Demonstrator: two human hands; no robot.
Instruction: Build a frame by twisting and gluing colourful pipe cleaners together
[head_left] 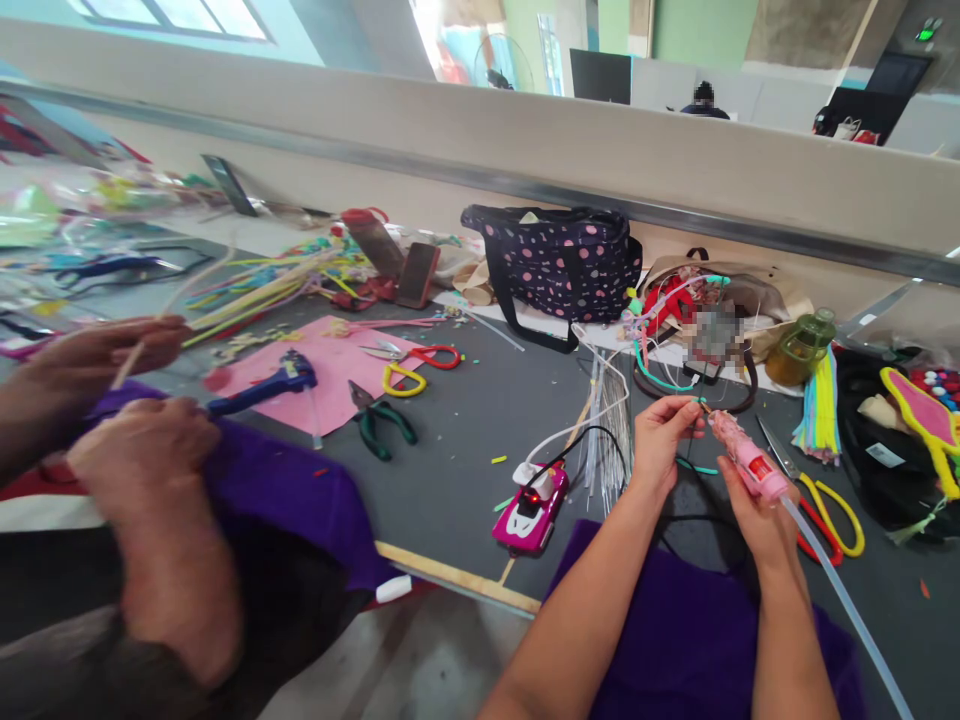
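My right hand [763, 515] is wrapped round a pink glue gun [750, 460], its nozzle pointing up and to the left. From its rear end a long translucent glue stick [844, 600] runs down to the right. Close to the nozzle, my left hand [664, 440] pinches a small teal piece [701, 402], too small to name more exactly. A teal strip [697, 466] lies on the dark table just below my hands. Scissors with red and yellow handles [821, 510] rest beside my right hand.
A magenta power strip [532, 510] with plugs and cables sits left of my arms, near thin wires [611, 430]. Behind stand a dotted bag [566, 265], a phone [705, 345] and a bottle [801, 348]. At left, a co-worker's hands [142, 440] are near a blue glue gun [262, 385].
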